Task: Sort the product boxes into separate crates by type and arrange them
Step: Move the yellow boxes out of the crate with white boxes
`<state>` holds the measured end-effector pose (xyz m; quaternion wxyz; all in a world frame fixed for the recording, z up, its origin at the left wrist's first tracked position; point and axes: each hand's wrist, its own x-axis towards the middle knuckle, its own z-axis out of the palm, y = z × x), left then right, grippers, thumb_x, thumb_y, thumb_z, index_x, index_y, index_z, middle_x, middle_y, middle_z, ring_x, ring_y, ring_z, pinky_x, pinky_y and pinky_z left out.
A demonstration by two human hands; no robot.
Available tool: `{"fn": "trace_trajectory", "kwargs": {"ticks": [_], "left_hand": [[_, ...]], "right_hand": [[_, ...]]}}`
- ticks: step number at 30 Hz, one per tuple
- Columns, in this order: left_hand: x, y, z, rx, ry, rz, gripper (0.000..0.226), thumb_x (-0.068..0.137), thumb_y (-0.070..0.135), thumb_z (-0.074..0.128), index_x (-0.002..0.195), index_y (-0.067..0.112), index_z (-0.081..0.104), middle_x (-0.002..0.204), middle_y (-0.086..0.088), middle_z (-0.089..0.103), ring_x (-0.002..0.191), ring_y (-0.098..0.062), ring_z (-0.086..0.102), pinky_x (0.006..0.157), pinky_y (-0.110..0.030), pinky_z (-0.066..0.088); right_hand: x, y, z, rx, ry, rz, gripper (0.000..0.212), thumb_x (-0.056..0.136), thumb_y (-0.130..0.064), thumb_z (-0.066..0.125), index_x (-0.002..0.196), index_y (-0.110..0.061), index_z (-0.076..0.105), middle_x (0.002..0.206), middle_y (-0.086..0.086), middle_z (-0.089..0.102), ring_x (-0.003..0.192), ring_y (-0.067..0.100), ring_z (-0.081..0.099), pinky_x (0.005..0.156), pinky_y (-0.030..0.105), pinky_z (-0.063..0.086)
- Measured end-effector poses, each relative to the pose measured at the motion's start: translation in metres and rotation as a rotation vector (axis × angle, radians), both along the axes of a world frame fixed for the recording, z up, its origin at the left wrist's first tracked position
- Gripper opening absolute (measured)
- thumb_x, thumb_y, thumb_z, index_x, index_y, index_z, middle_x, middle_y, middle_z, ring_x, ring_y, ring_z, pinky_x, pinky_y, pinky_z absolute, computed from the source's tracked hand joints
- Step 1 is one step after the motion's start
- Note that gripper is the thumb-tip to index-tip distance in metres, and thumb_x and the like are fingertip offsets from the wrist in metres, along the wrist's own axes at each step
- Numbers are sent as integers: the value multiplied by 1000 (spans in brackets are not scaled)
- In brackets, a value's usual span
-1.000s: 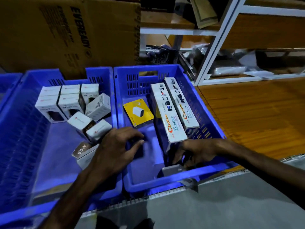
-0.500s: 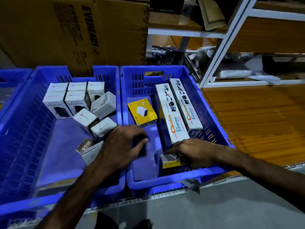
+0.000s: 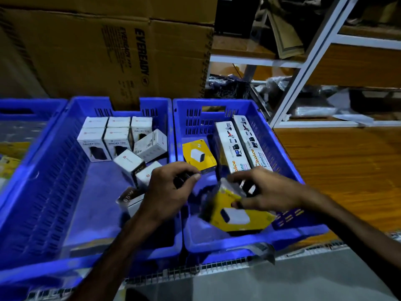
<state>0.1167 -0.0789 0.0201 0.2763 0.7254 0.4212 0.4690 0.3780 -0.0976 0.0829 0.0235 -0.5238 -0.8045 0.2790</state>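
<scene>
Right hand (image 3: 267,192) gripping tilted yellow box (image 3: 236,213), left hand (image 3: 167,190) curled on dark item

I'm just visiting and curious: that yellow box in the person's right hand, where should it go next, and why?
Probably set it down next to the other yellow box in the right crate. The right hand has a grip on a matching yellow box above the same crate's floor, which has bare room there, and the long white boxes fill the far side.

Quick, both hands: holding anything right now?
Left hand: pinches a small dark object, too dim to identify.
Right hand: grips a yellow product box, lifted and blurred.
</scene>
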Motion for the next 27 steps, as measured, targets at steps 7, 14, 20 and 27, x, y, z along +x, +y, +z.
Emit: {"fn": "trace_trajectory", "kwargs": {"ticks": [7,14,20,27], "left_hand": [[-44,-6,7,-120,-349,146,12,87,19,71,89,8,76,79,-1,77,72,-20,75,67,-44,61],[-101,-17,18,-501,-667,51,48,81,41,74,119,12,70,97,-12,77,82,-25,73,68,-35,60],[-164,-27,36,-605,-881,165,42,75,10,83,115,2,72,109,-19,77,85,-24,74,70,-30,61],[-312,-62,36,-340,-798,664,34,86,13,75,119,6,70,97,-12,75,67,-13,67,59,-25,59]], "right_hand": [[-35,29,49,110,704,-479,24,91,-25,77,110,-14,66,82,4,59,66,14,61,51,28,46],[-115,42,13,-201,1148,-670,39,85,-26,77,114,-5,60,91,13,70,79,31,63,67,42,59],[-200,40,0,-317,1222,-530,36,85,-28,81,109,-8,63,94,15,73,83,34,67,83,50,57],[-227,56,-14,53,1050,-434,11,95,-6,65,98,2,71,89,11,79,68,3,71,62,11,54]]}}
